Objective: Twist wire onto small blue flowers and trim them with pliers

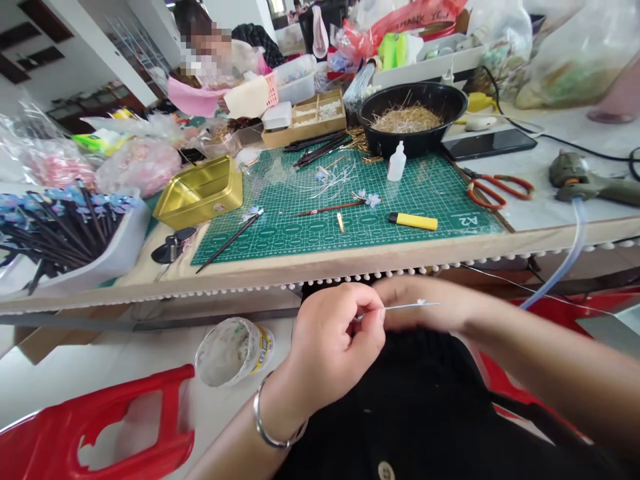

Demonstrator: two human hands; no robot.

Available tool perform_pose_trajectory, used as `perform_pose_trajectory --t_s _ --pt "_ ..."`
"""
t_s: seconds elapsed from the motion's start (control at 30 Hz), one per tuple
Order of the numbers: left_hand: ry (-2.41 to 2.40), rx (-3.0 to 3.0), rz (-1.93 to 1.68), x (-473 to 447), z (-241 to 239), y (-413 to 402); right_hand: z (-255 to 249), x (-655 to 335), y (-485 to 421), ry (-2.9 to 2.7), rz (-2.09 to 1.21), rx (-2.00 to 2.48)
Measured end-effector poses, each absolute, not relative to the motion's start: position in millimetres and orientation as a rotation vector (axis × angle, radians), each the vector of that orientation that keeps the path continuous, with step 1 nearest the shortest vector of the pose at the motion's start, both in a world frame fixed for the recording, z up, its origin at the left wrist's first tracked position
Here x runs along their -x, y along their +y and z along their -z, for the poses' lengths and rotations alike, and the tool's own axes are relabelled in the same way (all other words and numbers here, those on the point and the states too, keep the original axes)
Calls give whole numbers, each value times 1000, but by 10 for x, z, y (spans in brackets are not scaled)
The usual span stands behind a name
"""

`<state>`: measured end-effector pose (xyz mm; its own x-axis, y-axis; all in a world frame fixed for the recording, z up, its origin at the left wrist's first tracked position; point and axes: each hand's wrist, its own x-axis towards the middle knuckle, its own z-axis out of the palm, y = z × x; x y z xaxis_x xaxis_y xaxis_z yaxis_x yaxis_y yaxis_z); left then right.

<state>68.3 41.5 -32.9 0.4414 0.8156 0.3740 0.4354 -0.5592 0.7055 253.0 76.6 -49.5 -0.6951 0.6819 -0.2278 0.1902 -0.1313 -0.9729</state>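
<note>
Above my lap, my left hand is closed, with thumb and forefinger pinching a thin pale thread or wire. It points right from the fingertips, with a small whitish piece near its free end. My right hand is just behind it, slightly blurred. Its fingers are mostly hidden behind my left hand, so what they hold cannot be seen. On the green cutting mat lie a dark hair stick with blue flowers, a brown flowered one, a gold clip and a yellow lighter.
A glue bottle, orange-handled scissors, a gold tin and a black basin stand or lie on the table. A hot glue gun is at right. Below are a bucket and a red stool. A person sits opposite.
</note>
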Motion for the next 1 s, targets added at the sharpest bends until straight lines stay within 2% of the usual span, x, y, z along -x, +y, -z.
perform_pose_trajectory --t_s 0.07,0.23,0.37,0.43,0.53,0.7,0.87,1.0 --pt "1125 -2105 -965 -695 376 428 625 -2463 550 -1669 -2091 871" --pt "1111 -1741 -979 -839 503 479 726 -2383 180 -1293 -1999 874" --pt "902 -1380 -785 -955 523 496 754 -2485 167 -1341 -1949 927" --pt "935 -1446 -753 -981 527 500 729 -2604 187 -1435 -1843 1001" --pt "1076 -1880 -775 -1003 560 508 642 -2821 222 -1558 -1620 1111" --pt "983 -2468 -779 -1090 647 540 530 -3092 277 -1340 -1637 1313" --pt "897 -2395 -593 -1200 655 584 423 -3204 293 -1611 -1327 1526" --pt "882 -2184 -502 -1264 669 583 351 -3222 283 -1794 -1240 1551"
